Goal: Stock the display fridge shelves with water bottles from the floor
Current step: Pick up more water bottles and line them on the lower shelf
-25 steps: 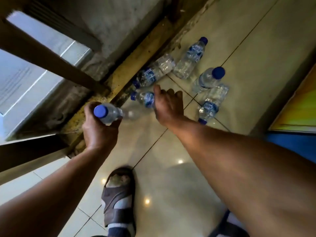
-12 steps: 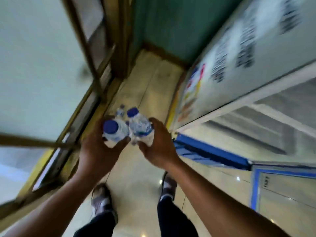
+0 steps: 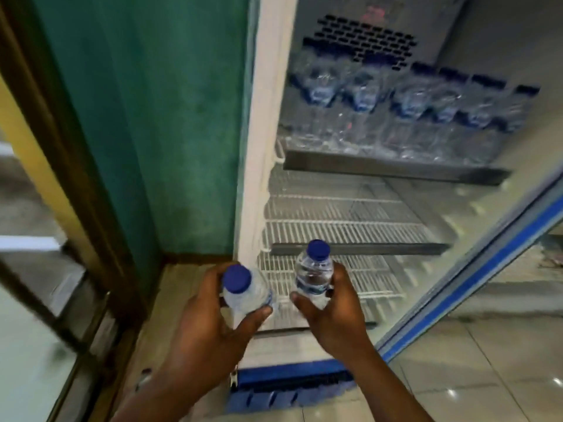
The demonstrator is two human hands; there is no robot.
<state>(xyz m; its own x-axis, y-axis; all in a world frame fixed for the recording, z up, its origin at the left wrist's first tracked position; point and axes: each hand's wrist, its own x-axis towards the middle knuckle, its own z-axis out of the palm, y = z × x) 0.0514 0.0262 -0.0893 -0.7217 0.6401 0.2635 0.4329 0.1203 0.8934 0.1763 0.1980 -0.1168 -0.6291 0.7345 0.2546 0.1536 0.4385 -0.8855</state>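
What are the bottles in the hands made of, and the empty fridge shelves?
The bottle in the left hand and the bottle in the right hand look like thin clear plastic: you can see through them, and their blue caps look like matte plastic. The empty shelves look like white coated metal wire, since they are thin parallel bars, though the coating is a guess.

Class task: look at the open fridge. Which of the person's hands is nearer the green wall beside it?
Left. The left hand holds its bottle on the side toward the green wall; the right hand is further off, before the fridge's wire shelves.
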